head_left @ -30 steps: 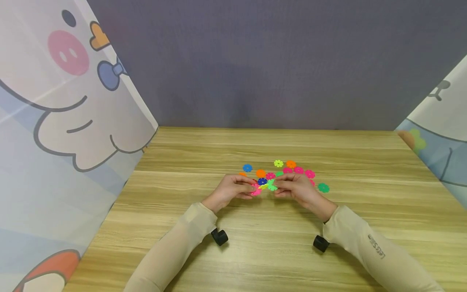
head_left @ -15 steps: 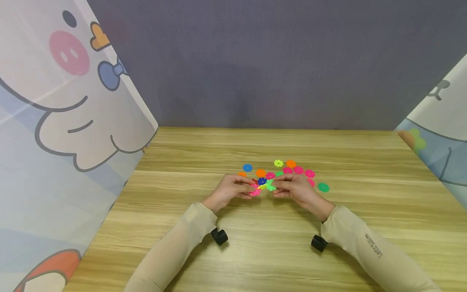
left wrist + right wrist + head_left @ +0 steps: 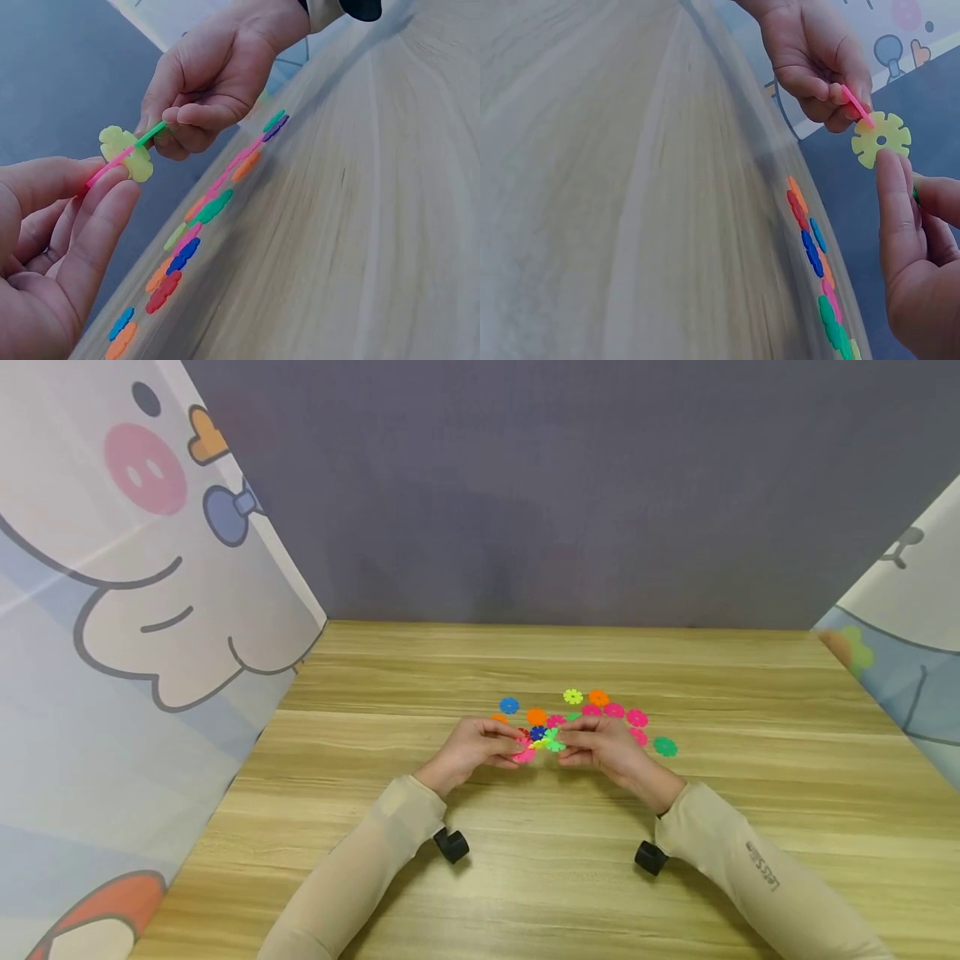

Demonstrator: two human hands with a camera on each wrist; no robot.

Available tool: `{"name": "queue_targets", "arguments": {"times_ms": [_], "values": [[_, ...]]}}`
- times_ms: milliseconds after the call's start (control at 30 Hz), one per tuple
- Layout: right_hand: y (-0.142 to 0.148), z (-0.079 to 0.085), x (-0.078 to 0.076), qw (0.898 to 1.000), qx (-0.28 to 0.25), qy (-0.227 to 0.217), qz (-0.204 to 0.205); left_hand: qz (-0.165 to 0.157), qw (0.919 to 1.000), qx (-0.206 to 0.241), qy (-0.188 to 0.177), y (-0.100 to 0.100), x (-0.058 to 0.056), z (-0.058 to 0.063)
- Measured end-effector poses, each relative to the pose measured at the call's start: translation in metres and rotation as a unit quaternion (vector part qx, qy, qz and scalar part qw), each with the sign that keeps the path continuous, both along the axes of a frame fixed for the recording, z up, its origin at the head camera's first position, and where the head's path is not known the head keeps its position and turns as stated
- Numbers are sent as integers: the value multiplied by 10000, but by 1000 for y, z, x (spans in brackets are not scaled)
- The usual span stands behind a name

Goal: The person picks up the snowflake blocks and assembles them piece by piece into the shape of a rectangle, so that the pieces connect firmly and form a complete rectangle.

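In the head view my left hand pinches a pink slotted flower disc between thumb and fingers. A yellow slotted disc stands across the pink one, apparently slotted onto it. My right hand pinches a bright green disc from the other side. Seen edge-on in the left wrist view, the green disc meets the yellow disc; how deep it sits in a slot I cannot tell. All of these discs are held above the table, and fingertips cover parts of the pink and green ones.
Loose discs lie on the wooden table just behind the hands, among them a blue disc, an orange disc, several pink ones and a dark green disc at the right. A grey partition rises at the table's back.
My right hand has shifted slightly left with the green disc, nearer the left hand. The left hand stays nearly still, and both grips look the same.
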State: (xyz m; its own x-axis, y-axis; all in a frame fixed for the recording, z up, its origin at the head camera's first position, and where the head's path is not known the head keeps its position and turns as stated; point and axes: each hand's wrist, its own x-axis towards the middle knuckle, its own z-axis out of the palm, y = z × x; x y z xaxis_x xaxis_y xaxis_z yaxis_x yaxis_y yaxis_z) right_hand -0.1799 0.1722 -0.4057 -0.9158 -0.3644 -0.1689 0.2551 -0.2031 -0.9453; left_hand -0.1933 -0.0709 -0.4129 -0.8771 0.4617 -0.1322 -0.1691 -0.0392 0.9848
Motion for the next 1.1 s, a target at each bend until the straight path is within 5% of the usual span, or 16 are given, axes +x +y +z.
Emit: {"name": "queue_targets", "arguments": {"times_ms": [633, 1100], "values": [[1, -3, -2, 9978, 407, 277, 450, -182, 9995, -257, -104, -1, 0, -3], [-5, -1, -1, 9961, 613, 195, 605, -646, 9972, -345, -144, 1, 3, 0]]}}
